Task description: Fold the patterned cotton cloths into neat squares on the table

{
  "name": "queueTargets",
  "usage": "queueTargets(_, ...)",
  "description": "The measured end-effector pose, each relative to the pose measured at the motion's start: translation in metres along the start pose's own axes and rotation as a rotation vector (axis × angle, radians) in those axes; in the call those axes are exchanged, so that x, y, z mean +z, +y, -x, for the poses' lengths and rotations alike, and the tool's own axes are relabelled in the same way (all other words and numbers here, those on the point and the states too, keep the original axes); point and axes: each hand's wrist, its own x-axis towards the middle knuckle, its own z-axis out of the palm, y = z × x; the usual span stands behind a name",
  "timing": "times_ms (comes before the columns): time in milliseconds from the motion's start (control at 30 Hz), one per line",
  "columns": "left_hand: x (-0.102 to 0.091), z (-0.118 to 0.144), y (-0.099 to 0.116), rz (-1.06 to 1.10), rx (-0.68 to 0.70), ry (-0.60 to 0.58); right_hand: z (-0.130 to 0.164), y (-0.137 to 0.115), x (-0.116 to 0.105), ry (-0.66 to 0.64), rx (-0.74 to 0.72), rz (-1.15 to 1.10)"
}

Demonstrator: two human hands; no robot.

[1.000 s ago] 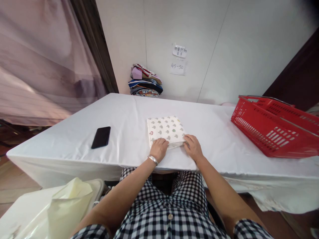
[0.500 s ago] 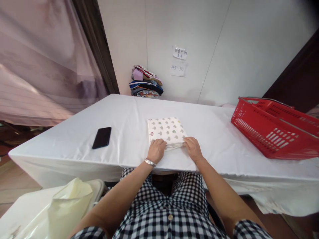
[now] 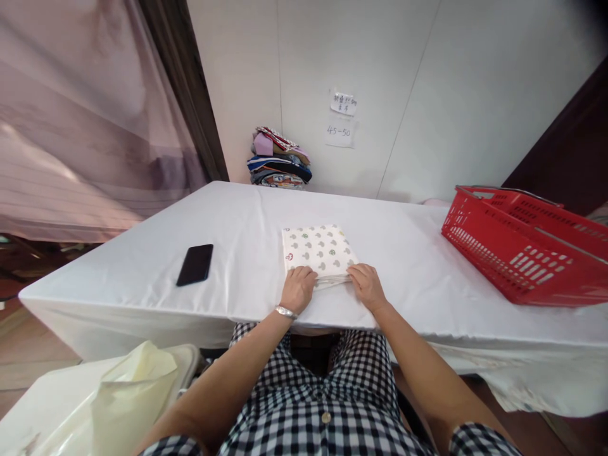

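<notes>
Hands unmoved on folded cloth [image 3: 317, 249]; basket [image 3: 517, 250]

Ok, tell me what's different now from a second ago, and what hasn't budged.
Very little. Both hands stay on the near edge of the folded patterned cloth: the left hand and right hand have only drawn slightly closer together along that edge. Nothing was picked up or let go. The cloth, the black phone and the red basket lie where they were on the table.
</notes>
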Motion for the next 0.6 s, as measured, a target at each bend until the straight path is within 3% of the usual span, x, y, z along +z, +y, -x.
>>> queueTargets(333, 0.0021, 0.0066, -0.0048, 0.071, -0.031, 0.061, 0.0012, -0.0002, -0.0021, 0.005, 0.005, -0.022)
queueTargets(600, 0.0018, 0.0038, -0.0028, 0.052, -0.038, 0.025, -0.0004, -0.0040, -0.0032, -0.035, -0.009, -0.023)
